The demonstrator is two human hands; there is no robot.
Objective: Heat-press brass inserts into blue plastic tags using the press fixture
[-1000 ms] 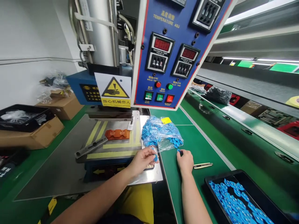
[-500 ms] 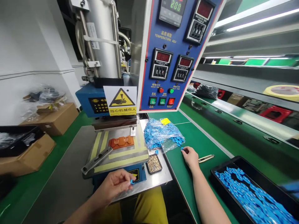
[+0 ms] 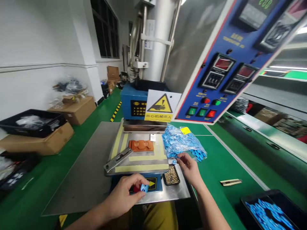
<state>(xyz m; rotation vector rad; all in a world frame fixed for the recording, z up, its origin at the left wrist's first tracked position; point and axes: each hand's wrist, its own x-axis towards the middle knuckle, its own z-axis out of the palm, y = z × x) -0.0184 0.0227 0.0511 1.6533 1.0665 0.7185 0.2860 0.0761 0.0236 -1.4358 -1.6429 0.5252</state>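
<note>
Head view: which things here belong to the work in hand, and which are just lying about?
Seemingly in use:
- blue piece in the left hand
- bag of blue pieces near the right hand
- small brass-coloured parts
- orange block

Probably just lying about:
- pale-handled tool
- cardboard boxes at left

On the steel sheet [image 3: 76, 179], 1 black dish [image 3: 173, 184] sits near the front right corner, with 1 blue piece [image 3: 174, 162] just behind it. 1 clear bag [image 3: 183, 142] overlaps the sheet's right edge onto the green table [image 3: 213, 166], where 1 cream-coloured tool [image 3: 231, 182] and 1 black tray [image 3: 278, 194] lie toward the right edge.
</note>
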